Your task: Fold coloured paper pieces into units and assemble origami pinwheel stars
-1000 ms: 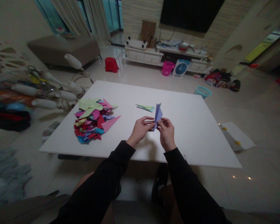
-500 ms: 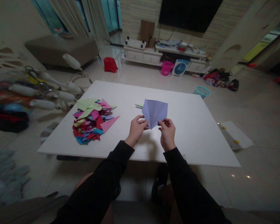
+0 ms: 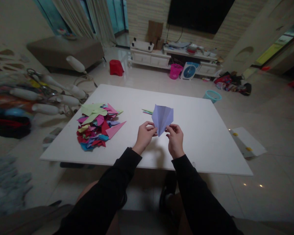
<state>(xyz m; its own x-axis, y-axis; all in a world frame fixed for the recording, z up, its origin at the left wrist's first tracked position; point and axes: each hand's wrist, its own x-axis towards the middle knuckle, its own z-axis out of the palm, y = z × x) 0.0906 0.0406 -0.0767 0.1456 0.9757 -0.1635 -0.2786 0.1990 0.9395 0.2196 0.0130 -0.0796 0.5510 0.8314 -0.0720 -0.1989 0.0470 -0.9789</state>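
A creased sheet of purple paper (image 3: 163, 116), partly folded with its narrow point towards me, is held up over the white table (image 3: 201, 137). My left hand (image 3: 146, 134) pinches its lower left edge between thumb and fingers. On the lower right edge, my right hand (image 3: 175, 137) has a similar pinch. Behind the paper, a few thin coloured sheets or strips (image 3: 147, 111) lie on the table, partly hidden by it. To the left of my hands sits a heap of folded coloured paper (image 3: 98, 125), with pointed pink and light green pieces on top.
Left of the table stands a lamp fixture with several white tubes (image 3: 50, 109). A turquoise basket (image 3: 212, 96) is on the floor past the far right corner. Farther off are a red stool (image 3: 116, 67), a pink bin (image 3: 175, 71) and a white TV cabinet (image 3: 149, 59).
The purple paper looks narrower, its two sides drawn slightly inwards and up. Both hands keep their hold and have barely moved. The heap is unchanged.
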